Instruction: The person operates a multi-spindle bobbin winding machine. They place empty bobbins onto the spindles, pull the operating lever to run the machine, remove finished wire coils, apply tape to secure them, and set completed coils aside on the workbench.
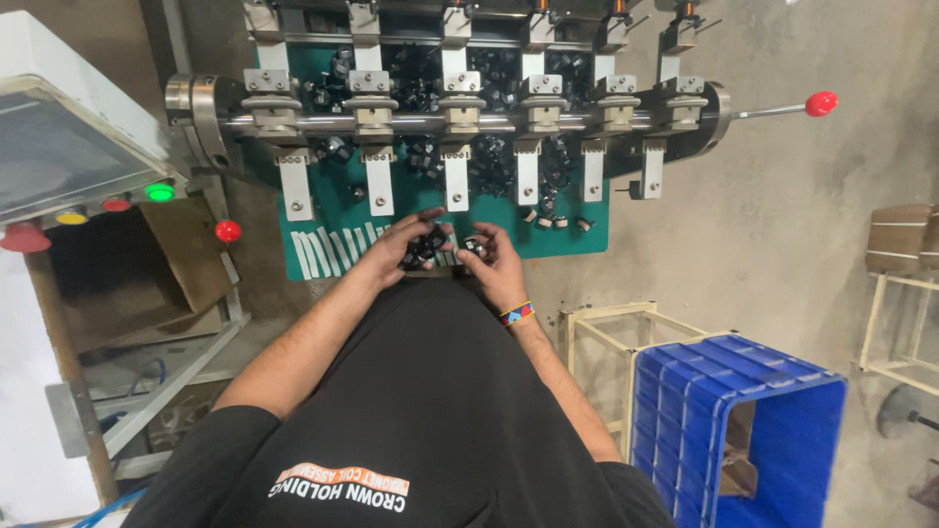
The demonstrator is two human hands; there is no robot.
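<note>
Both my hands are over the near edge of a green work surface (528,240). My left hand (406,244) is closed around a clump of small black parts (430,246). My right hand (494,259) pinches one small black and silver part (474,246) close beside the left hand; a colourful bracelet circles its wrist. More of the same black parts (489,161) lie piled on the green surface between the metal fixtures (457,176) of a multi-station machine.
A steel shaft (430,122) crosses the machine, with a red-knobbed lever (820,103) at its right end. A control box (68,147) with coloured buttons stands left. A blue plastic crate (734,420) and a pale frame stand (597,342) are at the right.
</note>
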